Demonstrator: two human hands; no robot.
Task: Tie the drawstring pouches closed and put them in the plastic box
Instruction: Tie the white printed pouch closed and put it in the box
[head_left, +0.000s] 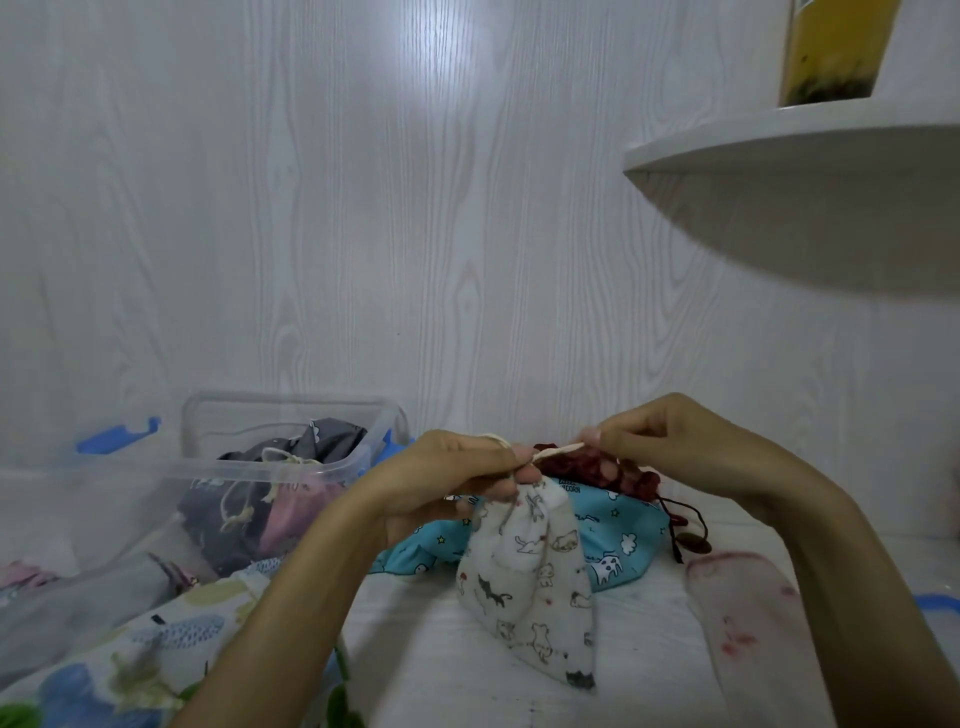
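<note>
Head view. Left hand (457, 480) curled, gripping gathered neck of white cat-print cloth pouch (535, 587), held above white tabletop (639, 644). Right hand (660, 441) pinching cream drawstring (558, 451) taut between both hands. Behind: turquoise cloud-print pouch (613, 540), dark red pouch (597, 467). Left: clear plastic box (291, 467) containing grey pouch (249, 488) and pink pouch (291, 514).

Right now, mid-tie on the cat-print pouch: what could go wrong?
1. The left hand and right hand pinch only short ends of the cord; either could slip and leave the knot loose.
2. The cat pouch hangs over the blue pouch and a dark red one; their cords might snag.
3. The box already holds pouches; space may be tight.
</note>
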